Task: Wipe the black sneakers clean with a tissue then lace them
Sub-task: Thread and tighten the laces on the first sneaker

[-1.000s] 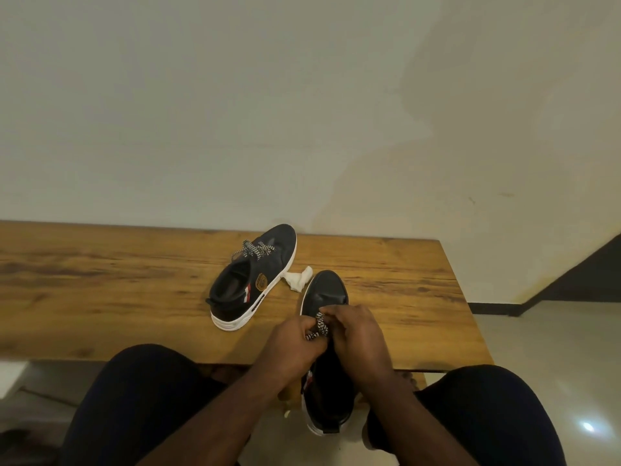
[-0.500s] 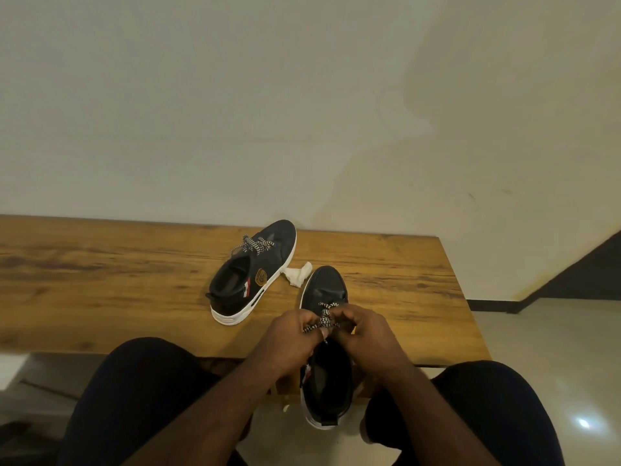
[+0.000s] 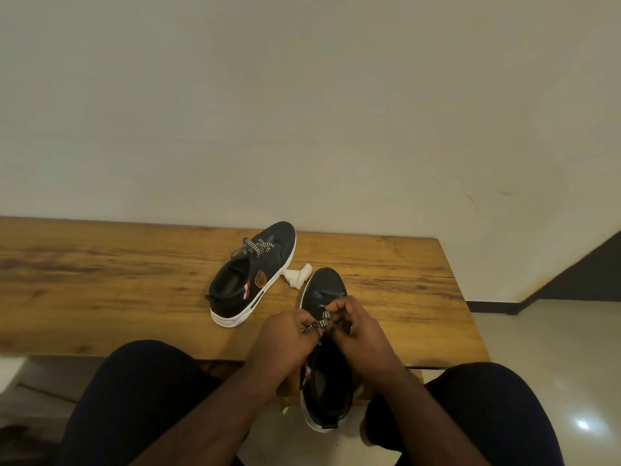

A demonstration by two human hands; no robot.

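The scene is dim and warm-toned, with a yellowish cast over everything. The wall is evenly lit on the left and carries a broad soft shadow across its right side. A small bright glare spot sits on the glossy floor at lower right. The desk shows its grain fairly clearly, though the whole picture is soft, with smeared detail. The black shoe loses detail in the dark. The wide lens bends the desk's far edge, and the corners look stretched.
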